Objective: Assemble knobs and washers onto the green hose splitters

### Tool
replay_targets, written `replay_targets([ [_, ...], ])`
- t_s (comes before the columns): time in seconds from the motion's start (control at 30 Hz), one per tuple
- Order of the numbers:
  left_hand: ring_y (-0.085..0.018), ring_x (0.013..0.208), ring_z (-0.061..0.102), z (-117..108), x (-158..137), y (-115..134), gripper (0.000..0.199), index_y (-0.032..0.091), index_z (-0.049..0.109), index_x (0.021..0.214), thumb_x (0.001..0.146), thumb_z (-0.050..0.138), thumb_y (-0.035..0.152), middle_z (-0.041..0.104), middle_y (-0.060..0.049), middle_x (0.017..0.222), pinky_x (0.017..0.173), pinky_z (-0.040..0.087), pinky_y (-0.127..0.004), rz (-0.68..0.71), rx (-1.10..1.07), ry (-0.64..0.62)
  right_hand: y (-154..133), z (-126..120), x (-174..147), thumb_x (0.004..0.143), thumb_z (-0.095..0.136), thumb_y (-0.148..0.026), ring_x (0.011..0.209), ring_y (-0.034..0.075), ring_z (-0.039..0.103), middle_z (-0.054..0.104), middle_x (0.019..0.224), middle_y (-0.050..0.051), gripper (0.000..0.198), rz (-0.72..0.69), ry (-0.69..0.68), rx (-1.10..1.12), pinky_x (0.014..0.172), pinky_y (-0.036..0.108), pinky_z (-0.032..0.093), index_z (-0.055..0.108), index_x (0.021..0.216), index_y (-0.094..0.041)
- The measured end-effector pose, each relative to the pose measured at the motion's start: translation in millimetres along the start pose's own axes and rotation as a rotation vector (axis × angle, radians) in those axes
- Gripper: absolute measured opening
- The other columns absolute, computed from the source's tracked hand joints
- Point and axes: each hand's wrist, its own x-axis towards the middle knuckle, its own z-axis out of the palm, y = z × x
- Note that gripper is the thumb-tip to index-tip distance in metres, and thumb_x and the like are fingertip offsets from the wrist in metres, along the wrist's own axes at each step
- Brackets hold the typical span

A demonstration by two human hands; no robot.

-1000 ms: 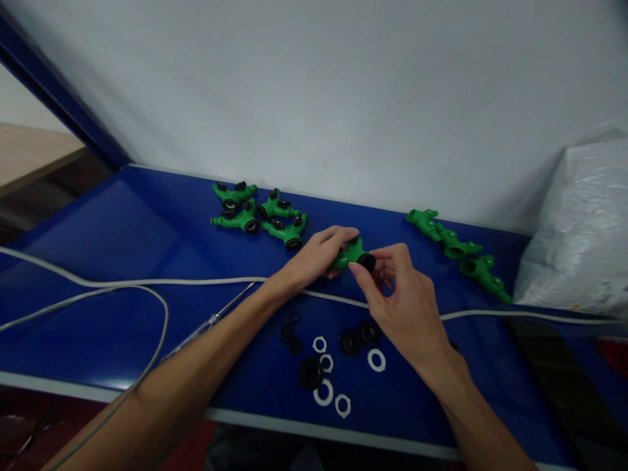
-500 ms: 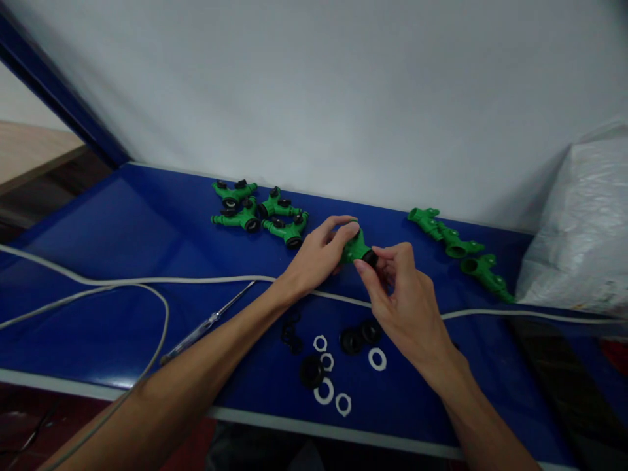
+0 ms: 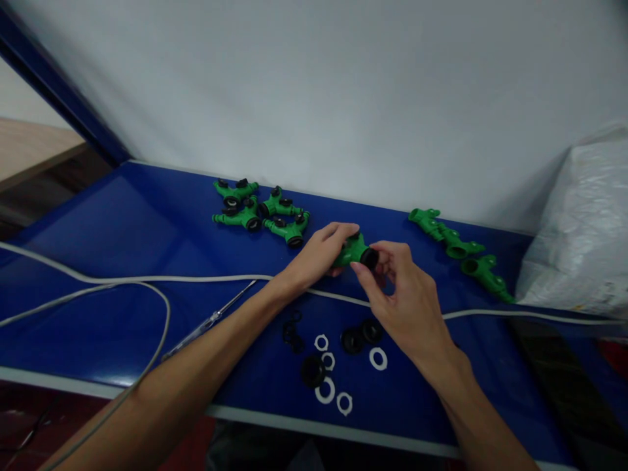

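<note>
My left hand [image 3: 322, 252] is closed round a green Y-shaped hose splitter [image 3: 354, 250] above the blue table. The splitter's black threaded collar [image 3: 369, 258] points right, toward me. Thumb and fingers of my right hand [image 3: 400, 281] pinch that collar from both sides. Part of the splitter's body is hidden behind my left fingers. Below my hands lie black rings [image 3: 352, 340], another black ring [image 3: 313, 371], small black O-rings [image 3: 293, 333] and several white flat washers [image 3: 378, 358].
Several green splitters with black valves [image 3: 289, 230] lie at back left. Bare green splitter bodies [image 3: 483, 271] lie at right, beside a plastic-wrapped bag [image 3: 579, 229]. A white cable [image 3: 196, 279] crosses the table. A screwdriver [image 3: 213, 318] rests near my left forearm.
The splitter has tilted slightly, so more of its black collar and its top shows. My right fingers have shifted a little on the collar. The loose parts stay put.
</note>
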Motion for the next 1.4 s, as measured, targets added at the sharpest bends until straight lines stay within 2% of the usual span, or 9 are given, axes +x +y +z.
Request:
replay_targets([
  [0.1, -0.005, 0.045, 0.029, -6.7, 3.6, -0.1, 0.035, 0.019, 0.047, 0.071, 0.093, 0.053, 0.045, 0.036, 0.006, 0.06, 0.039, 0.02, -0.018, -0.165, -0.083, -0.157, 2.4, -0.3, -0.4, 0.103, 0.056, -0.03, 0.073, 0.018, 0.063, 0.063, 0.092, 0.003, 0.02, -0.162, -0.057, -0.14, 0.068, 0.032, 0.053, 0.053, 0.122, -0.023],
  [0.23, -0.005, 0.044, 0.026, -14.4, 4.8, 0.6, 0.031, 0.019, 0.047, 0.07, 0.09, 0.055, 0.042, 0.034, 0.007, 0.059, 0.037, 0.016, -0.017, -0.295, -0.1, -0.233, 4.1, -3.0, -1.1, 0.105, 0.053, -0.033, 0.076, 0.02, 0.065, 0.063, 0.095, 0.005, 0.022, -0.22, -0.155, -0.185, 0.069, 0.034, 0.054, 0.053, 0.124, -0.022],
  [0.37, -0.004, 0.042, 0.022, -15.0, 2.9, 3.2, 0.033, 0.019, 0.047, 0.069, 0.091, 0.054, 0.042, 0.034, 0.007, 0.058, 0.036, 0.013, -0.018, -0.354, -0.083, -0.272, 3.8, -5.2, -1.6, 0.106, 0.051, -0.034, 0.075, 0.02, 0.064, 0.064, 0.095, 0.005, 0.019, -0.265, -0.149, -0.172, 0.069, 0.035, 0.053, 0.054, 0.121, -0.023],
  [0.63, -0.006, 0.045, 0.034, -2.7, 1.7, -3.4, 0.045, 0.017, 0.056, 0.072, 0.093, 0.055, 0.057, 0.042, 0.004, 0.059, 0.041, 0.021, -0.02, -0.059, 0.049, -0.195, 2.2, -4.9, -0.9, 0.104, 0.056, -0.033, 0.069, 0.018, 0.064, 0.068, 0.093, 0.003, 0.015, -0.151, -0.055, -0.081, 0.065, 0.032, 0.052, 0.052, 0.116, -0.025],
  [0.77, -0.006, 0.047, 0.038, -0.8, 0.7, -2.4, 0.042, 0.015, 0.066, 0.092, 0.094, 0.056, 0.056, 0.047, 0.004, 0.064, 0.043, 0.025, -0.02, 0.031, 0.084, -0.11, 1.3, -4.4, 1.0, 0.101, 0.059, -0.037, 0.056, 0.014, 0.054, 0.059, 0.078, -0.004, 0.019, -0.038, -0.028, -0.013, 0.057, 0.028, 0.047, 0.051, 0.114, -0.026],
  [0.9, -0.007, 0.051, 0.045, -0.5, 0.4, 4.4, 0.034, 0.018, 0.064, 0.119, 0.095, 0.059, 0.043, 0.051, 0.004, 0.071, 0.046, 0.031, -0.02, 0.078, 0.006, 0.063, 0.9, -6.9, 2.3, 0.094, 0.069, -0.04, 0.055, 0.013, 0.052, 0.047, 0.069, -0.008, 0.037, 0.06, -0.053, 0.045, 0.056, 0.027, 0.046, 0.049, 0.12, -0.024],
  [1.17, -0.004, 0.045, 0.04, -7.3, 7.5, 1.4, 0.03, 0.017, 0.061, 0.097, 0.098, 0.056, 0.047, 0.049, 0.003, 0.068, 0.044, 0.027, -0.019, 0.104, -0.195, 0.151, -9.9, -18.7, 1.2, 0.093, 0.07, -0.026, 0.074, 0.015, 0.063, 0.062, 0.088, -0.001, 0.043, -0.018, -0.082, 0.08, 0.075, 0.03, 0.053, 0.054, 0.133, -0.021],
  [1.3, -0.004, 0.043, 0.038, -11.9, 9.2, 4.5, 0.03, 0.017, 0.061, 0.095, 0.101, 0.05, 0.044, 0.049, 0.003, 0.069, 0.043, 0.024, -0.019, 0.082, -0.354, 0.191, -19.8, -19.1, -3.6, 0.098, 0.064, -0.019, 0.086, 0.016, 0.064, 0.067, 0.092, 0.003, 0.012, -0.197, -0.322, 0.16, 0.085, 0.034, 0.053, 0.067, 0.11, -0.02],
  [1.4, -0.004, 0.044, 0.041, -11.6, 8.3, 7.0, 0.029, 0.017, 0.064, 0.099, 0.101, 0.049, 0.042, 0.05, 0.002, 0.071, 0.042, 0.02, -0.019, 0.068, -0.415, 0.138, -25.7, -16.5, -9.9, 0.099, 0.064, -0.023, 0.099, 0.021, 0.065, 0.072, 0.102, 0.003, 0.01, -0.242, -0.584, 0.155, 0.097, 0.044, 0.05, 0.071, 0.105, -0.024],
])
